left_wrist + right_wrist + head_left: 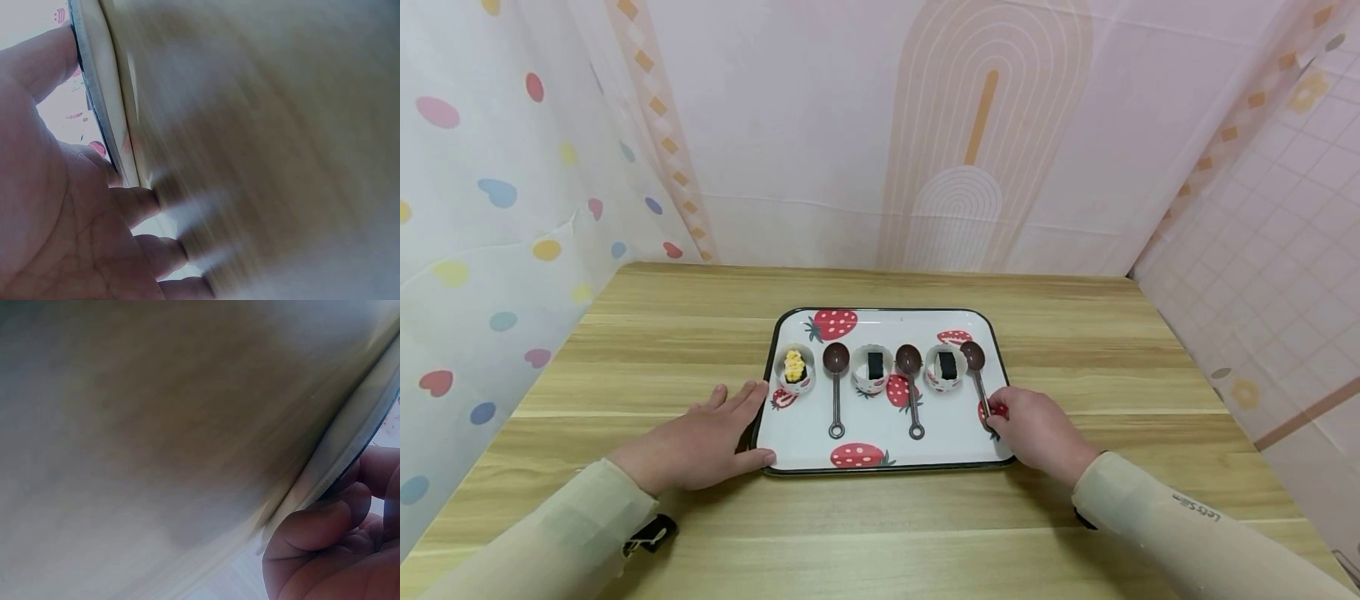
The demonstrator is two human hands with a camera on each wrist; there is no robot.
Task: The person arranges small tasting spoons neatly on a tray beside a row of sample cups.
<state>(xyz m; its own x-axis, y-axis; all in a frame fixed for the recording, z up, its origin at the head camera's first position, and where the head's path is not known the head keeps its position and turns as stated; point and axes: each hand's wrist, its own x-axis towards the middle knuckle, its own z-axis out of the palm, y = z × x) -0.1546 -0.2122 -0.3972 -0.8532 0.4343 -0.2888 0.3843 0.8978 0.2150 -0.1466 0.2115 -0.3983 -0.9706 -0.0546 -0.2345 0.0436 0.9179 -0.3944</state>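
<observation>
A white strawberry-print tray [880, 454] with a dark rim lies on the table. My left hand [707, 442] touches its left edge, fingers straight; the left wrist view shows the thumb over the rim. My right hand [1037, 429] is at the tray's right side, its thumb and forefinger pinching the handle of the rightmost brown scoop spoon [973, 357]. In the right wrist view the other fingers are curled beside the rim, and the spoon is hidden. Two more scoop spoons, left [837, 358] and middle [908, 360], lie with their ring-ended handles toward me.
Three paper cups stand between the spoons. The left cup [805, 387] holds a piece with yellow topping; the middle cup [859, 375] and right cup [931, 375] hold black-wrapped white pieces. Patterned curtains [805, 150] hang behind the wooden table [880, 533].
</observation>
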